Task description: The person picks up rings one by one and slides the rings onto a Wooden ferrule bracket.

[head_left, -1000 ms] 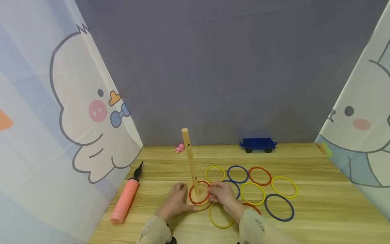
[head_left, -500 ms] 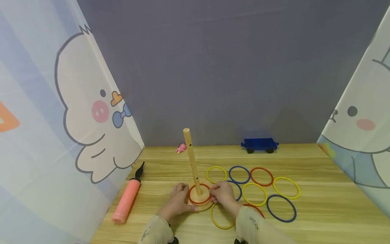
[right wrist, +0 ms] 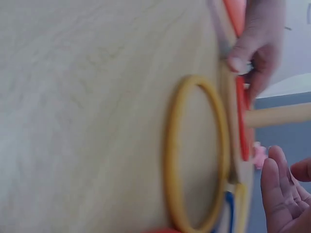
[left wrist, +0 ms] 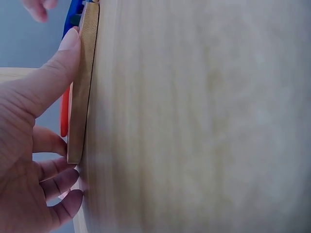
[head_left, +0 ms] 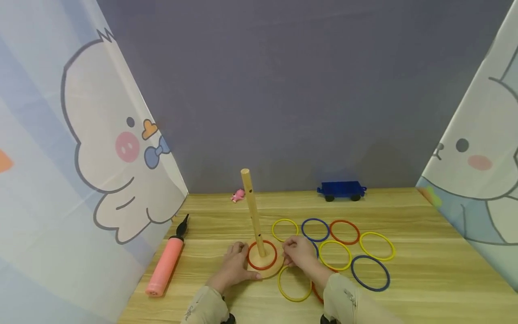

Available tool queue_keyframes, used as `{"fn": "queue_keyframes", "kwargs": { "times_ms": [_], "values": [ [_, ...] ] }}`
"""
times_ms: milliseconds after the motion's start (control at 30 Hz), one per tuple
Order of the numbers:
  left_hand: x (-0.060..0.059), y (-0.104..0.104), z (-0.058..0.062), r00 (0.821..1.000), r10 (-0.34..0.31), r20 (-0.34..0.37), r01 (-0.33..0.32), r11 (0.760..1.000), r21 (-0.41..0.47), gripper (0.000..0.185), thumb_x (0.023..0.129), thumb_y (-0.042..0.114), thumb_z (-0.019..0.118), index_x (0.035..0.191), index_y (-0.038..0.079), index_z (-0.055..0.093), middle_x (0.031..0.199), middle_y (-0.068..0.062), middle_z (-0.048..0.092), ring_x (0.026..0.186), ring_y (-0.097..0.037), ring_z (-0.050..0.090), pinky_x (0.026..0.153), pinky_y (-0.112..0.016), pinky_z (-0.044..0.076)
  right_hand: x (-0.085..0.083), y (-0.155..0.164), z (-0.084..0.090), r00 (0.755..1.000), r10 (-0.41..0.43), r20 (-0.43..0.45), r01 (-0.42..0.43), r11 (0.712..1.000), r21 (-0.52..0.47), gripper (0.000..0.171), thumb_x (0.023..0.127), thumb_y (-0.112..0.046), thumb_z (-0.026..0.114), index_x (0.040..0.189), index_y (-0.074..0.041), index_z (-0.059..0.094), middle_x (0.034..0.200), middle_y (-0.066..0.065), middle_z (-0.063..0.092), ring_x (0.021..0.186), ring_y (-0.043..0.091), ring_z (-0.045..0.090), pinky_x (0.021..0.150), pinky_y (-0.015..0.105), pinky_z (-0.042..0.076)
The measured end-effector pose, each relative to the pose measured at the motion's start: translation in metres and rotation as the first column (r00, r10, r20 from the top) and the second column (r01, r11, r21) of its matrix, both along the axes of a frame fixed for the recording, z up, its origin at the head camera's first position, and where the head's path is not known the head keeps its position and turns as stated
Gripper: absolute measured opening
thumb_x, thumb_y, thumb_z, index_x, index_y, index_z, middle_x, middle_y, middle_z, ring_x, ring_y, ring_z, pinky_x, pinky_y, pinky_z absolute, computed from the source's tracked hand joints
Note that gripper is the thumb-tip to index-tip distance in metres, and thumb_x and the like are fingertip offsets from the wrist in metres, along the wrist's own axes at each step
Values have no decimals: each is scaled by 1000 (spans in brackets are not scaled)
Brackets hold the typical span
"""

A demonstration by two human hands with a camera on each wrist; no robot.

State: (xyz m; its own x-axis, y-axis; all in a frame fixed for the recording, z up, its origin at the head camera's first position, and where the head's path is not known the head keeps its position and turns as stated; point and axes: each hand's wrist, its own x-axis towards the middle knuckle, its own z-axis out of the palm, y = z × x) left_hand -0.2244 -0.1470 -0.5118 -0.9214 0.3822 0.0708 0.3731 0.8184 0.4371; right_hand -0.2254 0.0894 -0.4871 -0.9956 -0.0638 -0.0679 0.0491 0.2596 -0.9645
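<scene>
A wooden peg point(head_left: 252, 207) rises from a round wooden base point(head_left: 268, 274) on the table. Around the foot of the peg, a red ring point(head_left: 262, 269) lies on the base. My left hand point(head_left: 229, 267) holds the base at its left and front edge. In the left wrist view the thumb point(left wrist: 68, 53) presses the near side while the fingers curl at the far end. My right hand point(head_left: 301, 253) hovers at the right edge of the base, apart from the red ring. Its loosely bent fingers point(right wrist: 272, 184) hold nothing in the right wrist view.
Several yellow, blue and red rings lie right of the base, the nearest a yellow ring point(head_left: 295, 300) below my right hand. A pink hand pump point(head_left: 166, 265) lies at left. A blue toy wagon point(head_left: 341, 190) and a small pink toy point(head_left: 238, 195) stand at the back.
My right hand has let go of the red ring and drawn back a little to the right. The ring now rests slightly further left on the base. The left hand keeps its hold.
</scene>
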Motion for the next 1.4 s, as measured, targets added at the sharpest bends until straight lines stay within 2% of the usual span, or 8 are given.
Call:
{"fn": "queue_keyframes", "kwargs": {
  "times_ms": [267, 533, 700, 833, 1033, 1167, 1300, 1400],
  "values": [
    [1, -1, 2, 999, 16, 31, -16, 1000, 18, 112, 66, 60, 82, 141, -12, 41, 139, -23, 39, 129, -41, 31, 103, -57, 31, 9, 17, 36, 999, 22, 31, -19, 996, -92, 15, 94, -6, 59, 104, 5, 63, 76, 17, 67, 57, 25, 66, 57, 41, 56],
    [6, -2, 5, 1000, 10, 26, -10, 1000, 8, 106, 73, 59, 77, 143, -11, 39, 141, -25, 38, 130, -42, 31, 103, -57, 32, 14, 31, 53, 998, 70, 6, -68, 988, -141, 18, 96, -8, 60, 107, 6, 62, 78, 13, 66, 64, 31, 68, 60, 41, 56],
    [21, 4, 14, 996, 40, -76, -42, 999, -18, 90, 81, 50, 75, 141, -9, 44, 138, -26, 43, 124, -41, 38, 99, -54, 39, 15, 37, 66, 995, 99, -30, -102, 985, -137, 17, 95, -6, 60, 105, 7, 62, 76, 10, 67, 63, 30, 68, 60, 40, 57],
    [38, 14, 22, 980, 43, -193, -50, 998, -31, 74, 82, 41, 77, 133, -7, 53, 124, -20, 51, 111, -34, 46, 85, -48, 47, 14, 41, 76, 993, 110, -37, -115, 982, -151, 18, 95, -7, 60, 106, 7, 61, 76, 9, 68, 62, 27, 68, 58, 35, 57],
    [51, 35, 28, 962, -4, -272, -2, 1000, -19, 58, 81, 35, 80, 123, -1, 62, 113, -9, 56, 101, -25, 50, 80, -40, 48, 12, 44, 87, 995, 103, -16, -104, 981, -162, 21, 96, -9, 58, 112, 6, 60, 83, 9, 68, 66, 24, 68, 65, 36, 57],
    [51, 43, 25, 960, -2, -280, 8, 1000, 20, 57, 81, 33, 80, 123, -1, 63, 111, -6, 55, 99, -21, 49, 82, -36, 47, 10, 47, 89, 993, 115, -25, -118, 986, -122, 20, 96, -9, 59, 109, 5, 63, 83, 9, 68, 65, 22, 68, 64, 36, 57],
    [45, 41, 18, 961, 61, -270, -43, 997, 70, 66, 79, 34, 82, 125, -7, 60, 111, -8, 52, 101, -23, 48, 82, -39, 49, 10, 55, 85, 988, 150, -23, -151, 987, -60, 17, 95, -9, 63, 103, 5, 66, 82, 9, 67, 66, 25, 68, 62, 36, 57],
    [40, 36, 11, 960, 97, -264, -89, 995, 44, 78, 75, 38, 84, 129, -11, 55, 118, -16, 51, 105, -29, 47, 86, -43, 48, 11, 65, 77, 985, 170, -17, -170, 985, 4, 15, 93, -9, 65, 99, 4, 68, 80, 8, 67, 66, 27, 67, 61, 38, 57]
  ]
}}
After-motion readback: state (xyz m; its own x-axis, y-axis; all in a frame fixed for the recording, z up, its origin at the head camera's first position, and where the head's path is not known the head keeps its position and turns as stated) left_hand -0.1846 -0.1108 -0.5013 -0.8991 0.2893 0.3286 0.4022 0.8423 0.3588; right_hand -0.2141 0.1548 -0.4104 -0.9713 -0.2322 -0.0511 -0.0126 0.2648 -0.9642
